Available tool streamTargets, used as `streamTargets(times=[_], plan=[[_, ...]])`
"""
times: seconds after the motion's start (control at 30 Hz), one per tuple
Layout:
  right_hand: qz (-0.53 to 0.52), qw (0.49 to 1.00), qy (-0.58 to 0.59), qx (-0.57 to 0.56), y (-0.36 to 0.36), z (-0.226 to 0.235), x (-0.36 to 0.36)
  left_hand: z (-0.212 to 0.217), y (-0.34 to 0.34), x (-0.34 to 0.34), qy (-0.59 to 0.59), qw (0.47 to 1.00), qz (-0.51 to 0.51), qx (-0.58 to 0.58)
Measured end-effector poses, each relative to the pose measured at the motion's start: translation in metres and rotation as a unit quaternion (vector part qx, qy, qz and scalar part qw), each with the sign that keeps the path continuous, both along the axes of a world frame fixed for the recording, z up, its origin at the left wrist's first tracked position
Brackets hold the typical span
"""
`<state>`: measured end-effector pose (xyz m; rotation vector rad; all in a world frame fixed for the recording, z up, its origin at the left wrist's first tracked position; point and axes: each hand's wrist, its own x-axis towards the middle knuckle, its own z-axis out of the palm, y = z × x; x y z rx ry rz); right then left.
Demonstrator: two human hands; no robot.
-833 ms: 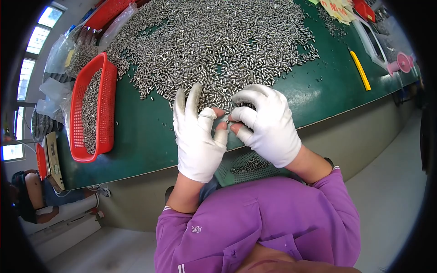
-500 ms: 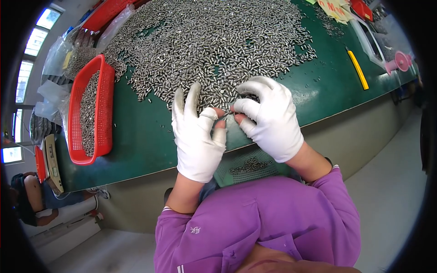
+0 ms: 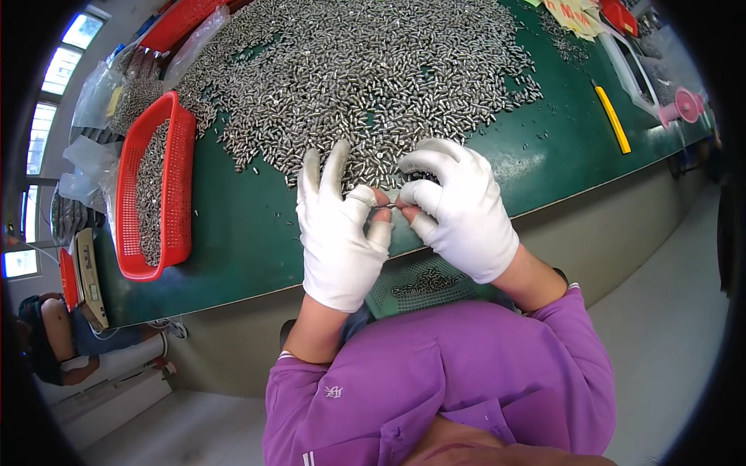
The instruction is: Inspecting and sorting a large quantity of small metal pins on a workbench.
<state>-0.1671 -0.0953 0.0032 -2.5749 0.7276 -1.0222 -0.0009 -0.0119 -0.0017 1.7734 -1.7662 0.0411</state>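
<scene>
Both of my hands wear white gloves with bare thumb and index fingertips. They meet above the near edge of the green table [image 3: 249,225]. A small silver metal piece [image 3: 391,206] is pinched between the fingertips of my left hand [image 3: 338,241] and my right hand [image 3: 470,217]. The left middle and ring fingers point away, toward a wide heap of small metal cylinders [image 3: 365,78]. My right hand's other fingers curl over the heap's near edge. Below the hands, a green mesh basket [image 3: 381,301] holds more such pieces at my lap.
A long red plastic basket [image 3: 179,194], part filled with metal pieces, stands on the left. Beside it are plastic bags [image 3: 89,155] and a scale [image 3: 89,279]. A yellow cutter [image 3: 612,119] and a pink spool [image 3: 684,106] lie right. A person [image 3: 58,334] is at far left.
Fingertips of both hands have drawn closer together around the small metal piece. My left hand has shifted slightly right; the heap and baskets look the same.
</scene>
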Motion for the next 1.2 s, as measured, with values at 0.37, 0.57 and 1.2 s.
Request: streamTargets(times=[0.37, 0.57, 1.2], plan=[[-0.021, 0.999, -0.011, -0.036, 0.0001, 0.0039, -0.0001, 0.0017, 0.0026, -0.0014, 0.012, 1.000, -0.014, 0.024], [-0.026, 0.999, -0.007, -0.025, 0.0006, 0.0036, 0.0010, 0.0017, 0.0001, -0.0028, 0.018, 1.000, -0.004, 0.022], [0.006, 1.000, 0.000, -0.020, 0.0012, 0.0065, -0.0016, 0.0029, 0.0062, -0.0003, 0.026, 0.999, -0.007, 0.047]])
